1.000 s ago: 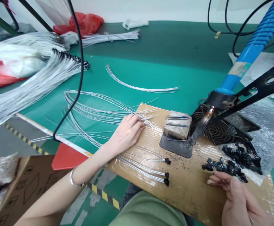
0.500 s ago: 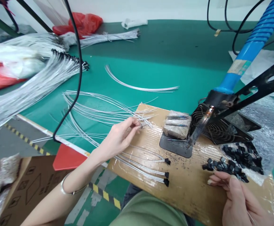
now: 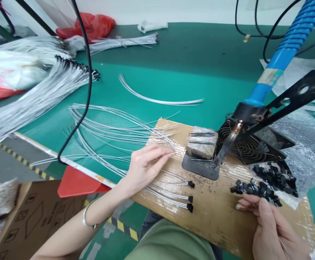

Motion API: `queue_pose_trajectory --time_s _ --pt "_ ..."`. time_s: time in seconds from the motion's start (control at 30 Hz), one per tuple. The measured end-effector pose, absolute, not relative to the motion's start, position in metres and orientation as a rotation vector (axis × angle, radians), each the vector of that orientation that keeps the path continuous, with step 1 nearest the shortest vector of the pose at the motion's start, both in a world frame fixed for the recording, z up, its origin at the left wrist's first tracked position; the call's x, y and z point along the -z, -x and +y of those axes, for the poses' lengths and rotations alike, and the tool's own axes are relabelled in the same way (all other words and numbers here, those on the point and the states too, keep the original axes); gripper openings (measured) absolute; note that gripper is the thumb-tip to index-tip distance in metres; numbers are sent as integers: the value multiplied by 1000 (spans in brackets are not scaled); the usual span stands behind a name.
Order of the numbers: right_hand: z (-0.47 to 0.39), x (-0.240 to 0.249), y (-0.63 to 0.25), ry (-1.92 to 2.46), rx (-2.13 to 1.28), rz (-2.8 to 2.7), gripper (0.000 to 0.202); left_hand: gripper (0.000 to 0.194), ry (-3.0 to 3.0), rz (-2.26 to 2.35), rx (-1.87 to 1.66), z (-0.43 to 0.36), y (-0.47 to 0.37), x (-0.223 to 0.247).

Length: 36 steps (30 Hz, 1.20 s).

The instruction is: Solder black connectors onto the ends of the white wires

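My left hand (image 3: 148, 164) is closed in a pinch over the cardboard work board (image 3: 214, 216). A thin white wire (image 3: 114, 147) runs into its fingers from the left; its tip is hard to make out. Beside and behind that hand lie loose white wires (image 3: 105, 130). In front of it rest several wires ending in black connectors (image 3: 190, 199). My right hand (image 3: 273, 227) is closed around a thin metal tool (image 3: 284, 245), largely hidden by the palm. Its fingertips are next to a pile of small black connector housings (image 3: 257, 189).
A soldering iron with a blue handle (image 3: 275, 72) leans in a black stand above a fan (image 3: 248, 144). Near its tip sits a stone-like block (image 3: 202, 142) with metal rods. Wire bundles (image 3: 43, 94) lie left; a black cable (image 3: 88, 79) hangs in front.
My left hand has moved right and slightly toward me along the board, still pinching. My right hand stays by the black housings, and the view has shifted slightly.
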State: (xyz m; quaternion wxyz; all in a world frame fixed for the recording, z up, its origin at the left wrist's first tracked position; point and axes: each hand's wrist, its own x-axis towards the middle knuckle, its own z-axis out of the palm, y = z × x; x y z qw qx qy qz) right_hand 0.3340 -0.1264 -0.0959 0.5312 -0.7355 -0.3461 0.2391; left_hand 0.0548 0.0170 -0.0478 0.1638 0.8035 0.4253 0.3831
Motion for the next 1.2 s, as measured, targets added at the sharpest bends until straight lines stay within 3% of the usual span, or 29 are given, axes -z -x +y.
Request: queue_pose_trajectory --time_s 0.1,0.3,0.57,0.7,0.97,1.2 --pt "-123 92 -332 1691 -593 -712 39 16 -2451 1202 -1060 11 -59 52" --pt "-126 84 -337 1490 -610 -647 63 19 -2568 1139 -942 -1 -73 53" --pt "-118 71 -343 1830 -336 -1075 17 20 -2309 937 -635 0 -82 38" --pt "-109 71 -344 1853 -209 -1456 13 26 -1863 1030 -441 3 -82 28" --pt "-116 77 -345 1733 -12 -1774 5 25 -1610 1106 -474 4 -87 27" --pt "-124 71 -346 1779 -119 -1612 7 25 -1534 1121 -468 2 -92 32"
